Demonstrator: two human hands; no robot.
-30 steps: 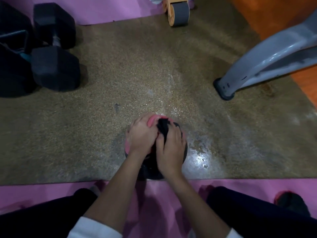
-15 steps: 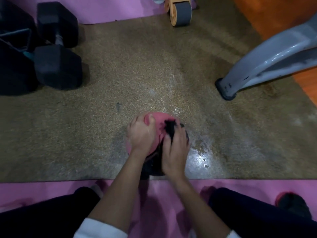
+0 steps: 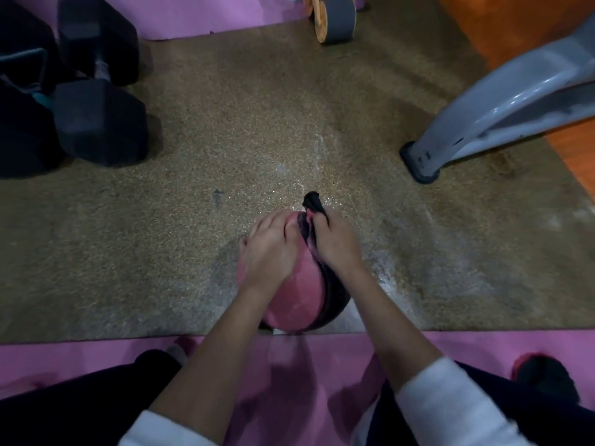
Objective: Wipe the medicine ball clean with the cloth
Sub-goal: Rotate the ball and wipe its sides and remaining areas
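Observation:
A pink and black medicine ball (image 3: 296, 296) rests on the speckled brown mat (image 3: 225, 156), close to its near edge. My left hand (image 3: 269, 249) lies flat on the ball's top left, fingers spread, steadying it. My right hand (image 3: 335, 241) is closed on a dark cloth (image 3: 314, 204), whose bunched end sticks up past my fingers at the ball's far side. The rest of the cloth is pressed against the ball under my palm. The ball's right, black half is mostly hidden by my right forearm.
Black dumbbells (image 3: 96, 101) sit at the far left. A grey machine leg (image 3: 483, 117) comes down at the right. A wheeled roller (image 3: 335, 17) stands at the far edge. A wet patch (image 3: 389, 272) shines right of the ball. My knees rest on pink flooring (image 3: 64, 355).
My right hand has pushed the cloth forward over the ball to its far side. More of the pink surface shows near me. The left hand has stayed on the ball.

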